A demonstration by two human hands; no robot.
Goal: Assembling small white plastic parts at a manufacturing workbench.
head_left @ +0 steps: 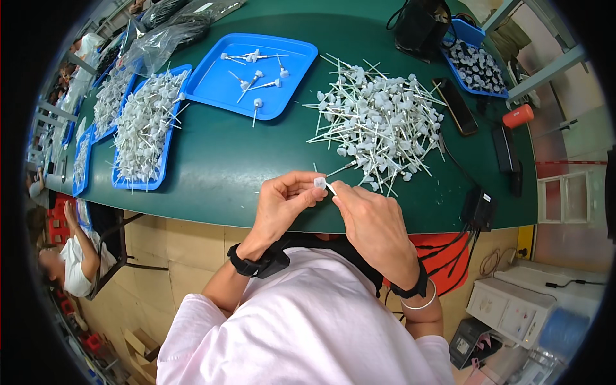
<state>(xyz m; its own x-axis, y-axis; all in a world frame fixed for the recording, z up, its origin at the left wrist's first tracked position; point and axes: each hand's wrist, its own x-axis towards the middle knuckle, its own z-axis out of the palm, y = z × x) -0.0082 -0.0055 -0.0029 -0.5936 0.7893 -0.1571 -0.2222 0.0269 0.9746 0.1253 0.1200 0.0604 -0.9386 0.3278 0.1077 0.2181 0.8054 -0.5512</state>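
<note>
At the near edge of the green table, both my hands meet over one small part with a translucent white cap (pixel 319 183). My left hand (pixel 282 202) is closed, pinching the cap between thumb and fingertips. My right hand (pixel 372 224) is closed too, its fingertips on a short white stem (pixel 330 188) that touches the cap. Whether stem and cap are one piece I cannot tell. Just beyond my fingers lies a big loose pile of white-capped parts with thin stems (pixel 378 122). A blue tray (pixel 218 64) farther left holds several similar parts.
More blue trays heaped with these parts stand at the left, one with a heaped load (pixel 147 125). A phone (pixel 455 106), a black bag (pixel 422 29) and a blue tray of dark-and-white parts (pixel 476 69) lie right. Another person (pixel 80 256) sits at the far left.
</note>
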